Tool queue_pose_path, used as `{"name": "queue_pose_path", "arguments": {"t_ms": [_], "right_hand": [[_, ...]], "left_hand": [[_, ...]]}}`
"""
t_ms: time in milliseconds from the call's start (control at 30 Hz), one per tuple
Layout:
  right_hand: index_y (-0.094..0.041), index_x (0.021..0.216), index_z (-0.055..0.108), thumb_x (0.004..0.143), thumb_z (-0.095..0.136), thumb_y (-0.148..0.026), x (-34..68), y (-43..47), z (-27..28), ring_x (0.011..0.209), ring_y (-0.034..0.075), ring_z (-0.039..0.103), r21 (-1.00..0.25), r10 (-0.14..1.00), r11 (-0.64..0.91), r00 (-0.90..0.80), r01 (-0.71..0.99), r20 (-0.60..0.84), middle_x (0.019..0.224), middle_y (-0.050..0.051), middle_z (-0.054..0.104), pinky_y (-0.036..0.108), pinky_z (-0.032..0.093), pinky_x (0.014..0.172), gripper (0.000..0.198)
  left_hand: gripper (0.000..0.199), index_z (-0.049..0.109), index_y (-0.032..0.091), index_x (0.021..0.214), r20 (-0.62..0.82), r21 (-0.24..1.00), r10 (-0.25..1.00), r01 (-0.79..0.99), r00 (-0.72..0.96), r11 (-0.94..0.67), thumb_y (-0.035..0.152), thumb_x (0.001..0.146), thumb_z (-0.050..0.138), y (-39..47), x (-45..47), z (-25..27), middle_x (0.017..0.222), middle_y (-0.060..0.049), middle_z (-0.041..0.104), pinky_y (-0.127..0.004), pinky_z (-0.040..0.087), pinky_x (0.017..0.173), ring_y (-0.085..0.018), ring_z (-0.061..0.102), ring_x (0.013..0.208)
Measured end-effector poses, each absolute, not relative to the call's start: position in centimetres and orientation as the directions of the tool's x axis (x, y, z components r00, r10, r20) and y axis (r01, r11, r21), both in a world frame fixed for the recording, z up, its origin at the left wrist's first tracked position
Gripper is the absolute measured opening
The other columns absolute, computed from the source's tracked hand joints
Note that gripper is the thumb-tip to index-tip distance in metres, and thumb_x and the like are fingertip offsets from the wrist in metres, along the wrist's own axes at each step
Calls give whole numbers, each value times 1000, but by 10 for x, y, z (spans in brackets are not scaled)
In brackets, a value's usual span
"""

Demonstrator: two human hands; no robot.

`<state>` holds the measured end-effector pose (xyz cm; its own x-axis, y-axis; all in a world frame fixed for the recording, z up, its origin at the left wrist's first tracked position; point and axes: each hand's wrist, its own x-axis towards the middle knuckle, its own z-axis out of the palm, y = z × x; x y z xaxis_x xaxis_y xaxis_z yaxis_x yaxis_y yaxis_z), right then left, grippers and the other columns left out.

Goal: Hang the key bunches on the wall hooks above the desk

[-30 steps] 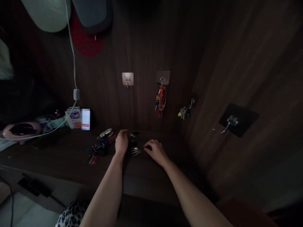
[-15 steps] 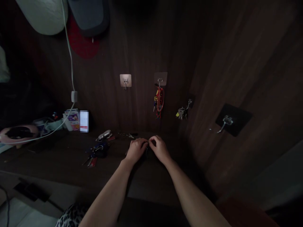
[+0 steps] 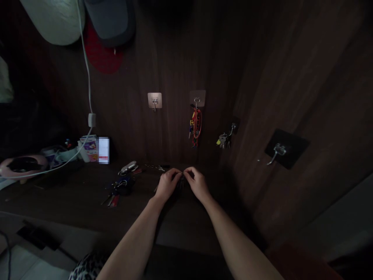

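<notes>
Between your 2 hands, just below where the fingertips nearly meet, is the small bunch of keys (image 3: 182, 182), dim and partly hidden. Your left hand (image 3: 168, 182) and right hand (image 3: 198, 182) each seem to pinch its upper end; which part sits under the tips is too dark to tell. Expect it to be light, its metal stiff, smooth and apt to slip or swing; the ring end should give the surest hold. Left of your left hand, a larger key bunch (image 3: 121, 186) rests on the worktop (image 3: 72, 192).
</notes>
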<state>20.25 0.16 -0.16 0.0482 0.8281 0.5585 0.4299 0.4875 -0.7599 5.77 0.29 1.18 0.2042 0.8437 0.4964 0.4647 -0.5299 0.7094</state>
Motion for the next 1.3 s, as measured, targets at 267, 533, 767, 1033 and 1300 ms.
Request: {"name": "queue_pose_path", "arguments": {"t_ms": [267,533,767,1033,1300], "right_hand": [[-20,77,57,77,53,-35,201,6,-5,76,18,60,-847,869,450,80,283,489,75,2,64,29,44,71,15],[-21,92,55,74,56,-35,197,4,-2,75,17,61,-916,922,369,59,154,382,77,1,65,30,44,71,23],[-22,88,53,64,66,-30,190,3,-3,81,17,61,-919,918,390,60,51,393,82,1,63,30,46,73,29],[-21,80,56,71,61,-34,191,3,-2,74,16,58,-876,877,459,80,150,473,76,0,62,28,44,70,16],[-22,80,59,74,59,-37,193,-3,3,71,15,58,-841,851,485,91,240,517,74,-1,63,26,44,67,17]], "left_hand": [[22,67,20,82,462,765,870,418,173,-489,34,81,50,1,59,15,80,1,69,-21,43,73,-13,62,77],[22,69,18,78,365,886,930,289,50,-364,37,73,58,7,60,14,67,0,66,-22,42,64,-14,59,66],[22,67,16,75,293,956,956,15,9,-293,37,68,64,10,59,12,68,-1,66,-22,45,64,-13,60,65],[22,66,16,73,356,934,933,2,58,-357,37,68,65,10,61,12,70,0,65,-22,43,69,-13,58,70],[28,65,16,76,343,937,938,48,44,-345,43,69,63,8,59,15,76,-2,66,-23,44,70,-14,59,74]]}}
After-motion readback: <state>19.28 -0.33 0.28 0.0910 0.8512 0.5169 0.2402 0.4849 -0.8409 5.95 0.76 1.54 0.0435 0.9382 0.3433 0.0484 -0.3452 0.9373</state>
